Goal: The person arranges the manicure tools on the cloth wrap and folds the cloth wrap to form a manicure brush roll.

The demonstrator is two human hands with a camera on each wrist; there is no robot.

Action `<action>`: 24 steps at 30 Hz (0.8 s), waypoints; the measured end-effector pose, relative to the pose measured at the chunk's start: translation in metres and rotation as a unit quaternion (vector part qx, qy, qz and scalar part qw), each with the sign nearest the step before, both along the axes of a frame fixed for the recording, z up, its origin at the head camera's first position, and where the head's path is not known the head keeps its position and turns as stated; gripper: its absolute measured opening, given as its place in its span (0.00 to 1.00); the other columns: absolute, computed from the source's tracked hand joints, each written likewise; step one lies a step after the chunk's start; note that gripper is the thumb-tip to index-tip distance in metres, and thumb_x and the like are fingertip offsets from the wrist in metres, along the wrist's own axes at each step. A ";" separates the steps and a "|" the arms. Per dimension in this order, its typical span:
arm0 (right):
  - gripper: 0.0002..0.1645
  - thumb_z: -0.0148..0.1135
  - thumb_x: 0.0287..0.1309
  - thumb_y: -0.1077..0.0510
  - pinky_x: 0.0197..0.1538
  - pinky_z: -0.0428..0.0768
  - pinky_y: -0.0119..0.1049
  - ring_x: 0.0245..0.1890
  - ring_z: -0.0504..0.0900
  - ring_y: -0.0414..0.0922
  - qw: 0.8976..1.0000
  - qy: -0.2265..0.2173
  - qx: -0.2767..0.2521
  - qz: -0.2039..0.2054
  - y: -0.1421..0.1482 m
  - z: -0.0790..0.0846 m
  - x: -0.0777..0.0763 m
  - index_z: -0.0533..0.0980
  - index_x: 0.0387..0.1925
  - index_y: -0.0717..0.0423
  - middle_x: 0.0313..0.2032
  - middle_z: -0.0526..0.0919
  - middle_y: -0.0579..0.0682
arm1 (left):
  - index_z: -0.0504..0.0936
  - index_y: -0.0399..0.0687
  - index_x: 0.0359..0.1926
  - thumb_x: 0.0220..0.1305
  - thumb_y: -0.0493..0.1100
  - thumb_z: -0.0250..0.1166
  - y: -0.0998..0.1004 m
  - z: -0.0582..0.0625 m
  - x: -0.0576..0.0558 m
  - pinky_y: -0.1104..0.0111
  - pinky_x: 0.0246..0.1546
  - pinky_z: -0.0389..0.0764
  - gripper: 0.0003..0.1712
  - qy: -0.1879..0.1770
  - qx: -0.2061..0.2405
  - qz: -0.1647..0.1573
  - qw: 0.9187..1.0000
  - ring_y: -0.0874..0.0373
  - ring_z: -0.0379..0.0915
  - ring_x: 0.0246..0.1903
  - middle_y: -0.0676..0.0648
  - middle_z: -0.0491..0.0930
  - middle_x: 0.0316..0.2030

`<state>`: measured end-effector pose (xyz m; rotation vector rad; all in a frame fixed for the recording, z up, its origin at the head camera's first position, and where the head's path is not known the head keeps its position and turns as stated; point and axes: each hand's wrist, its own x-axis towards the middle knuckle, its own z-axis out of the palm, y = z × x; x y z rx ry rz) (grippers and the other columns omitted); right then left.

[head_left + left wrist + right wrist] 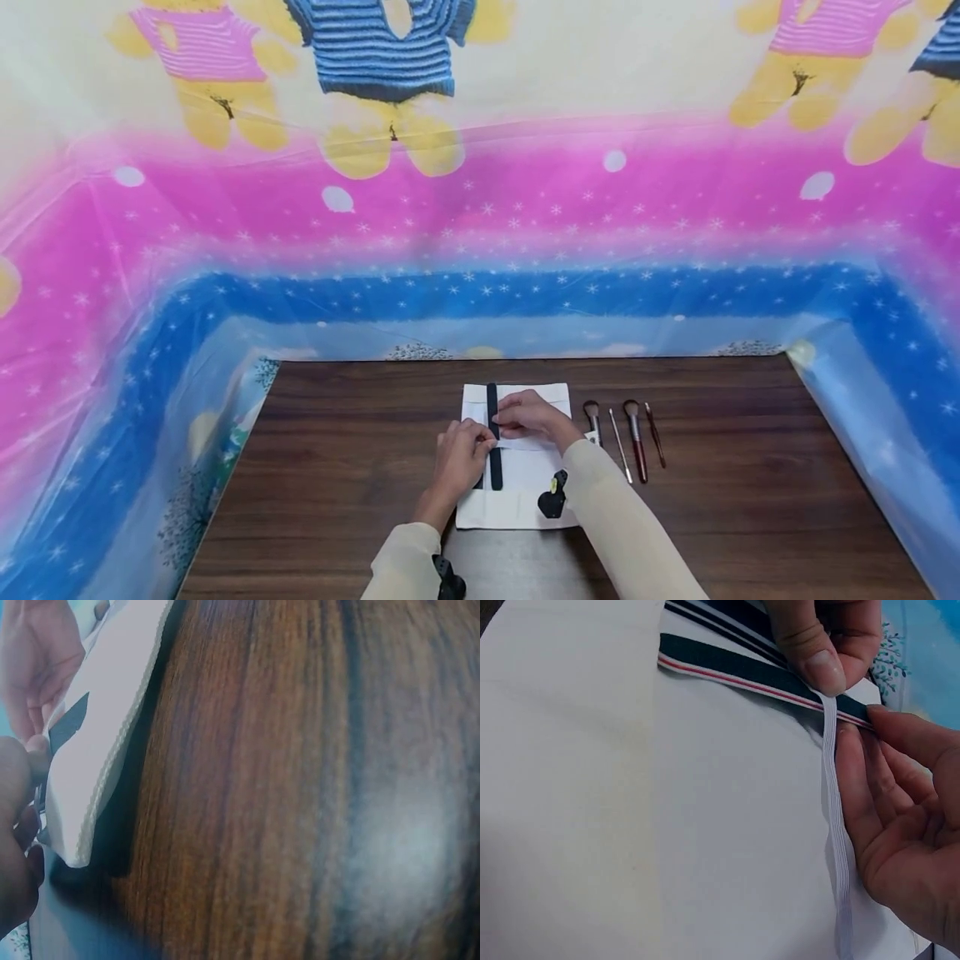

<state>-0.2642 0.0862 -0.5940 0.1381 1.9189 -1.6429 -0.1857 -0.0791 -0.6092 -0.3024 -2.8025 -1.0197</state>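
A white cloth holder point(528, 504) lies unfolded on the table, with a white elastic band point(838, 847) running across it. My left hand point(457, 457) pinches the band between thumb and finger, raising it a little. One dark nail file point(496, 473), edged with red and white stripes in the right wrist view, passes under the band. Its far part is held by my right hand point(527, 414), thumb and fingers near the end. A second dark striped file point(720, 622) lies beside it, partly hidden by my left hand. In the left wrist view, the cloth hides most of the work.
Right of the cloth lie two makeup brushes point(635, 425) point(592, 408), a thin pale stick point(621, 446) and a slim brown tool point(655, 435). The brown wooden table point(337, 450) ends at a printed curtain point(525, 292) behind and at both sides.
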 end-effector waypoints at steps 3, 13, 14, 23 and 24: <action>0.16 0.64 0.65 0.63 0.31 0.81 0.26 0.25 0.81 0.35 0.999 0.024 0.020 -0.015 -0.002 0.000 -0.002 0.80 0.52 0.65 0.30 0.83 0.47 | 0.87 0.53 0.31 0.62 0.41 0.71 0.000 0.000 -0.001 0.64 0.42 0.62 0.03 0.000 -0.003 -0.004 1.000 0.57 0.71 0.38 0.54 0.82 0.33; 0.18 0.64 0.66 0.60 0.29 0.80 0.26 0.26 0.79 0.36 0.994 0.047 0.027 -0.100 -0.011 0.002 -0.008 0.80 0.54 0.65 0.29 0.81 0.46 | 0.87 0.53 0.31 0.63 0.42 0.71 0.000 0.001 -0.002 0.63 0.43 0.63 0.03 -0.005 -0.013 -0.003 1.000 0.58 0.71 0.37 0.54 0.82 0.33; 0.18 0.64 0.67 0.60 0.29 0.80 0.26 0.26 0.79 0.36 0.993 0.047 0.026 -0.103 -0.010 0.003 -0.007 0.80 0.54 0.65 0.29 0.81 0.47 | 0.87 0.54 0.31 0.63 0.42 0.71 0.001 0.001 -0.002 0.63 0.43 0.63 0.03 -0.005 -0.013 -0.002 1.000 0.58 0.71 0.38 0.54 0.82 0.33; 0.16 0.61 0.69 0.61 0.31 0.81 0.25 0.25 0.80 0.35 0.997 0.036 0.004 -0.067 0.003 0.000 -0.002 0.80 0.53 0.65 0.29 0.80 0.46 | 0.87 0.53 0.33 0.64 0.42 0.70 0.003 -0.001 -0.001 0.63 0.45 0.62 0.02 -0.034 -0.004 0.018 0.999 0.57 0.71 0.40 0.53 0.82 0.35; 0.15 0.62 0.69 0.61 0.31 0.81 0.25 0.25 0.81 0.35 0.998 0.030 0.003 -0.058 0.005 0.000 -0.002 0.80 0.53 0.65 0.28 0.81 0.46 | 0.87 0.53 0.33 0.64 0.42 0.70 0.003 -0.001 -0.001 0.63 0.45 0.62 0.02 -0.032 -0.001 0.020 0.999 0.57 0.71 0.40 0.53 0.82 0.35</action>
